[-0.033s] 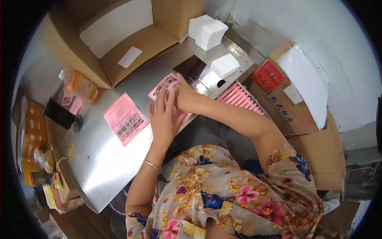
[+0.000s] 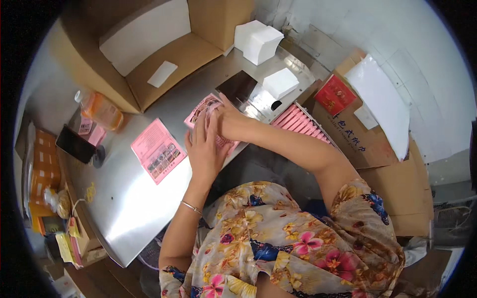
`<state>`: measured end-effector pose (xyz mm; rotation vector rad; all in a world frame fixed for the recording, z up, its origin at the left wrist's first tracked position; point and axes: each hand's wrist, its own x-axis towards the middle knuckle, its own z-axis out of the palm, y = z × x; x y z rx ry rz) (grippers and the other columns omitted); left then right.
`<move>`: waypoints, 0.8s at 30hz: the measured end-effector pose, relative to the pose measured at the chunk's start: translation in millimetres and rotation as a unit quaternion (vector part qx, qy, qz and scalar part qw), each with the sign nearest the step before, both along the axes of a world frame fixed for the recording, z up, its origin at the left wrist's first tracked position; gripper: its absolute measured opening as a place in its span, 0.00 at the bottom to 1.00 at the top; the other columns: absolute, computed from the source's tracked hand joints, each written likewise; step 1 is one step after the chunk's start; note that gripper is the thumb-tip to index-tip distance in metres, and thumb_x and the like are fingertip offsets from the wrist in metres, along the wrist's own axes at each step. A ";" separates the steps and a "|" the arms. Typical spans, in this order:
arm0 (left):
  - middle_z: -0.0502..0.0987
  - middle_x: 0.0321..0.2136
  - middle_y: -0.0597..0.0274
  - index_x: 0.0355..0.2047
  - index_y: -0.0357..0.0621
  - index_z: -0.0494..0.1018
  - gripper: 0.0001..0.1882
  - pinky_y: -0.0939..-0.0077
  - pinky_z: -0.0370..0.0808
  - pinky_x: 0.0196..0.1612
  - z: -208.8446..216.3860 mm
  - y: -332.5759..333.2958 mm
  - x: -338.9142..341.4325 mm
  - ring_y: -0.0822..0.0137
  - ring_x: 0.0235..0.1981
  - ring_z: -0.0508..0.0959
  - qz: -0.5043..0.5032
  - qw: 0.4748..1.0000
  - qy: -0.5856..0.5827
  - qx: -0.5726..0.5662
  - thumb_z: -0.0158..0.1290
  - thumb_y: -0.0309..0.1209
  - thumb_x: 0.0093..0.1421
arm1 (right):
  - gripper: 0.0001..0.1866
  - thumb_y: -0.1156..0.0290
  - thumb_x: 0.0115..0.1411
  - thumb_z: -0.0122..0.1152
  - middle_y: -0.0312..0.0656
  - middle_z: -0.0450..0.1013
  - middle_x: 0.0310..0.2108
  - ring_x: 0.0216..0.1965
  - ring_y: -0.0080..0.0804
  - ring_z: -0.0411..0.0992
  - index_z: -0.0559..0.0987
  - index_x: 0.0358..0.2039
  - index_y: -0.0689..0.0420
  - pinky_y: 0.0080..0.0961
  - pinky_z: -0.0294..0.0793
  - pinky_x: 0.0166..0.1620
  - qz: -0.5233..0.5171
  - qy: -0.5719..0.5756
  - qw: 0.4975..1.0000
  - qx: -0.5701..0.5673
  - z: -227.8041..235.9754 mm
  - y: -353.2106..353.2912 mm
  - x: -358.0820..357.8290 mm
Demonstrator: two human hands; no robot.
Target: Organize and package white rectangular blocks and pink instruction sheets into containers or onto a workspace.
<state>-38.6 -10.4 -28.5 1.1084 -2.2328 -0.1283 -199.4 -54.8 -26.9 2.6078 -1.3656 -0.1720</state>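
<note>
Both my hands are together on a pink printed packet (image 2: 198, 113) near the front edge of the metal table (image 2: 124, 198). My left hand (image 2: 202, 149), with a bangle at its wrist, lies over the packet with its fingers stretched out and its thumb apart. Beside it, my right hand (image 2: 231, 121) is bent round the packet's right side; some of its fingers are hidden behind the left ones. To the left, a flat pink printed sheet or packet (image 2: 158, 151) lies on the table.
A large open carton (image 2: 179, 54) stands at the back. White paper stacks (image 2: 261, 43) and a smaller white stack (image 2: 280, 82) are at the right back. Pink packets stand in a row (image 2: 300, 121) by my right arm. An orange bottle (image 2: 102, 110) and a phone (image 2: 74, 144) are at left.
</note>
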 end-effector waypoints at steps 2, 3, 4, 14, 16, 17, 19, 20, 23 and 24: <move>0.61 0.66 0.49 0.70 0.52 0.56 0.50 0.46 0.58 0.62 2.6 5.8 4.6 0.51 0.64 0.65 -0.022 1.000 0.018 -0.002 0.68 0.41 0.49 | 0.14 0.68 0.59 0.55 0.44 0.76 0.50 0.57 0.40 0.70 0.83 0.43 0.50 0.59 0.48 0.69 -0.002 -0.137 0.990 -0.030 -19.4 -5.3 -15.6; 0.61 0.66 0.49 0.70 0.51 0.57 0.50 0.47 0.58 0.62 2.2 10.3 8.2 0.50 0.64 0.65 -0.038 0.998 0.039 0.003 0.68 0.41 0.49 | 0.13 0.70 0.58 0.54 0.46 0.77 0.46 0.56 0.42 0.71 0.83 0.41 0.48 0.61 0.46 0.69 0.005 -0.267 0.962 -0.052 -24.4 -7.4 -27.1; 0.62 0.65 0.48 0.67 0.48 0.61 0.43 0.48 0.58 0.63 2.3 18.8 11.7 0.49 0.64 0.64 -0.037 0.999 0.030 0.020 0.66 0.38 0.52 | 0.14 0.69 0.59 0.53 0.46 0.79 0.39 0.51 0.45 0.74 0.82 0.43 0.49 0.53 0.54 0.69 -0.030 -0.201 0.979 -0.017 -21.1 -6.3 -46.3; 0.65 0.63 0.46 0.60 0.39 0.67 0.27 0.47 0.55 0.65 -8.1 13.4 108.4 0.48 0.65 0.63 0.079 0.993 -0.072 0.048 0.55 0.30 0.61 | 0.16 0.61 0.66 0.49 0.45 0.79 0.32 0.33 0.46 0.78 0.78 0.52 0.46 0.43 0.77 0.37 -0.227 -0.114 0.966 0.052 22.9 31.4 -96.4; 0.66 0.63 0.47 0.60 0.39 0.68 0.26 0.47 0.54 0.66 -2.5 16.2 113.3 0.48 0.65 0.63 0.072 0.994 -0.059 0.053 0.55 0.30 0.61 | 0.17 0.62 0.65 0.53 0.45 0.79 0.32 0.35 0.46 0.78 0.78 0.52 0.49 0.41 0.77 0.38 -0.163 -0.197 0.963 -0.084 24.5 35.9 -121.1; 0.66 0.63 0.47 0.60 0.38 0.68 0.26 0.46 0.54 0.66 -1.8 17.3 114.0 0.48 0.65 0.63 0.074 0.994 -0.056 0.053 0.54 0.30 0.61 | 0.17 0.64 0.63 0.57 0.45 0.79 0.32 0.37 0.46 0.77 0.79 0.52 0.52 0.39 0.77 0.40 -0.092 -0.281 0.930 -0.220 24.7 37.5 -132.6; 0.67 0.62 0.46 0.58 0.39 0.70 0.23 0.49 0.55 0.66 0.7 16.9 113.9 0.48 0.64 0.64 0.080 0.994 -0.058 0.049 0.54 0.29 0.63 | 0.19 0.66 0.59 0.63 0.45 0.77 0.33 0.39 0.45 0.76 0.80 0.50 0.58 0.36 0.76 0.43 -0.135 -0.302 0.919 -0.213 30.0 39.5 -141.5; 0.68 0.61 0.46 0.58 0.39 0.71 0.22 0.51 0.56 0.66 2.8 17.2 112.7 0.48 0.63 0.66 0.093 0.994 -0.020 0.048 0.53 0.29 0.63 | 0.19 0.66 0.59 0.63 0.46 0.76 0.33 0.39 0.45 0.76 0.80 0.50 0.58 0.36 0.76 0.43 -0.173 -0.281 0.917 -0.222 19.8 37.1 -149.6; 0.72 0.57 0.46 0.56 0.40 0.73 0.19 0.57 0.62 0.62 7.0 7.3 113.0 0.48 0.59 0.70 0.128 0.990 0.043 0.031 0.51 0.29 0.65 | 0.16 0.67 0.60 0.62 0.46 0.76 0.32 0.35 0.45 0.76 0.82 0.47 0.58 0.37 0.76 0.40 -0.202 -0.264 0.910 -0.246 13.9 32.5 -158.0; 0.73 0.55 0.46 0.56 0.40 0.73 0.19 0.58 0.65 0.59 8.2 3.0 113.1 0.48 0.57 0.72 0.162 0.984 0.067 0.032 0.51 0.28 0.65 | 0.14 0.67 0.60 0.62 0.46 0.76 0.31 0.33 0.45 0.76 0.83 0.45 0.58 0.37 0.76 0.39 -0.223 -0.299 0.902 -0.218 13.7 32.5 -161.6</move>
